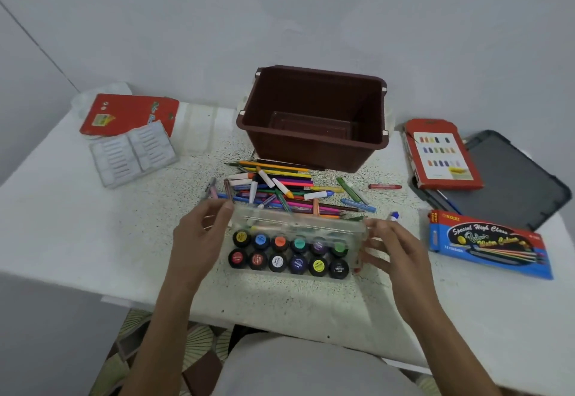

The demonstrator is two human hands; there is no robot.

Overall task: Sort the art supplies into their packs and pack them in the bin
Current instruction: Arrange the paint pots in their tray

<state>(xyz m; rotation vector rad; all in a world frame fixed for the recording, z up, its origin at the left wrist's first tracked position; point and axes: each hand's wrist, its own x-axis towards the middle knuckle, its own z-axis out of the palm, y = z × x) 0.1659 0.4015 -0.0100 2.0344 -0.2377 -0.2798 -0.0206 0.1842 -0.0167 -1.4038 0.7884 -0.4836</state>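
Observation:
A clear plastic case (295, 224) holding several poster-paint pots (289, 254) in two rows lies near the table's front edge, its lid half raised. My left hand (199, 240) grips the lid's left end and my right hand (392, 249) grips its right end. Behind the case lies a loose pile of coloured pencils, markers and crayons (289, 190). The brown bin (314, 115) stands empty behind the pile.
A red pack (124, 112) and a white insert tray (133, 153) lie at the back left. On the right are a red crayon box (441, 153), a dark lid (510, 177) and a blue water-colour pack (488, 243). One red crayon (384, 186) lies apart.

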